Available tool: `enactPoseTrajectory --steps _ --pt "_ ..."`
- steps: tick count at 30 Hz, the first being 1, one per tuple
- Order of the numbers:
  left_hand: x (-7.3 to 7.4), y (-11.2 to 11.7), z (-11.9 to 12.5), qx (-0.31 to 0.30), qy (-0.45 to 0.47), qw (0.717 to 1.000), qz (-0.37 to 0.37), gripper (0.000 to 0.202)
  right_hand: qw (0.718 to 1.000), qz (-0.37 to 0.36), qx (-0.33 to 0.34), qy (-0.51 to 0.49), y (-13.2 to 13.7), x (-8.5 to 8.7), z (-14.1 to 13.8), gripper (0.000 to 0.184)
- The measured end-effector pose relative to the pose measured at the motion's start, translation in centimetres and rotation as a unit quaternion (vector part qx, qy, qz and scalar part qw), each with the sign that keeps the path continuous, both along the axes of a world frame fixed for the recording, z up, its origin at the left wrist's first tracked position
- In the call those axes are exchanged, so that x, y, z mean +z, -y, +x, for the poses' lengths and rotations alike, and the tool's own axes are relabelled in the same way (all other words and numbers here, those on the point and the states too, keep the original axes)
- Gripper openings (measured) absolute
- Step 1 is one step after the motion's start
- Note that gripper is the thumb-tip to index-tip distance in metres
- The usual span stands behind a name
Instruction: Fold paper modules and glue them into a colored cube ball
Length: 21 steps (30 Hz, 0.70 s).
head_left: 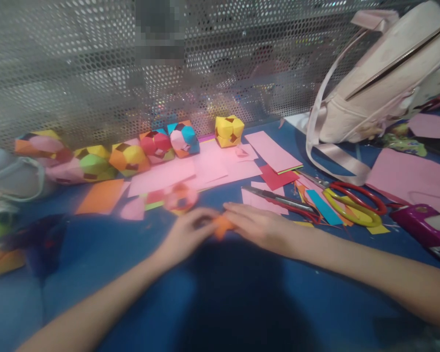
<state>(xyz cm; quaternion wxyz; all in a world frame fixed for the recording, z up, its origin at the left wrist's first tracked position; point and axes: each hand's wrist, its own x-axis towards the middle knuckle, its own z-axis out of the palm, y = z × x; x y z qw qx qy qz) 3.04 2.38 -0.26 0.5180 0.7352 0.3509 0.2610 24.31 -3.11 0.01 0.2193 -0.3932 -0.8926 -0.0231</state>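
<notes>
Between my two hands, over the blue table (pixel 139 288), is a small piece of folded orange paper (pixel 223 226). My left hand (pixel 188 227) pinches its left side between thumb and fingers. From the right, my right hand (pixel 258 226) lies over the paper's other side, fingers together and pressed on it. The fingers hide much of the paper's shape. Just beyond my left hand sits a pink and orange folded paper piece (pixel 180 196), blurred. A dark-bladed cutter (pixel 278 198) lies beyond my right hand on pink paper.
Several folded paper balls (pixel 156 146) line the back by a perforated metal panel (pixel 106 73); a yellow one (pixel 229 131) stands apart. Pink sheets (pixel 238 171) lie before them. Scissors (pixel 355 203), paper scraps, a purple tool (pixel 423 227) and a pale bag (pixel 381 73) are at right.
</notes>
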Motion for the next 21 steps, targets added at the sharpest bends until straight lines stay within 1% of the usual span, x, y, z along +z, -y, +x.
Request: enactPoseTrajectory --steps 5,7,8,10,12,14,15,16,18,20,21 --pt "-0.3 -0.1 0.1 -0.01 0.0 1.0 0.027 0.019 1.0 -0.028 0.002 -0.013 0.2 0.0 -0.4 0.036" --pt "0.0 0.1 0.2 -0.013 -0.014 0.997 0.072 0.018 1.0 -0.027 -0.005 -0.014 0.2 -0.1 -0.6 0.038" --pt "0.3 0.3 0.3 -0.006 -0.031 0.993 0.109 0.016 1.0 -0.021 -0.011 -0.012 0.1 -0.1 -0.7 0.038" --pt "1.2 0.8 0.5 0.014 -0.072 0.976 0.206 0.013 1.0 -0.008 -0.02 -0.007 0.0 -0.3 -0.9 0.036" --pt "2.6 1.2 0.4 0.034 -0.096 0.947 0.303 0.011 1.0 -0.01 -0.025 -0.002 -0.1 -0.4 -0.9 0.033" --pt "4.3 0.9 -0.1 0.054 -0.093 0.922 0.372 0.014 0.999 -0.035 -0.037 0.0 -0.2 -0.5 -0.8 0.036" --pt "5.1 0.4 -0.5 0.075 -0.098 0.914 0.386 0.017 0.998 -0.051 -0.042 0.002 -0.2 -0.4 -0.7 0.04" --pt "5.9 -0.3 -1.0 0.099 -0.103 0.91 0.39 0.019 0.997 -0.067 -0.045 0.007 -0.3 -0.2 -0.6 0.045" --pt "7.0 -2.4 -2.2 0.175 -0.141 0.901 0.371 0.021 0.994 -0.099 -0.038 0.024 -0.5 0.5 -0.5 0.055" --pt "7.6 -4.6 -3.4 0.209 -0.21 0.91 0.29 0.032 0.989 -0.136 -0.025 0.048 -0.9 1.7 -0.5 0.06" --pt "7.7 -5.5 -4.0 0.209 -0.245 0.915 0.244 0.038 0.986 -0.156 -0.018 0.063 -1.2 2.4 -0.6 0.062"
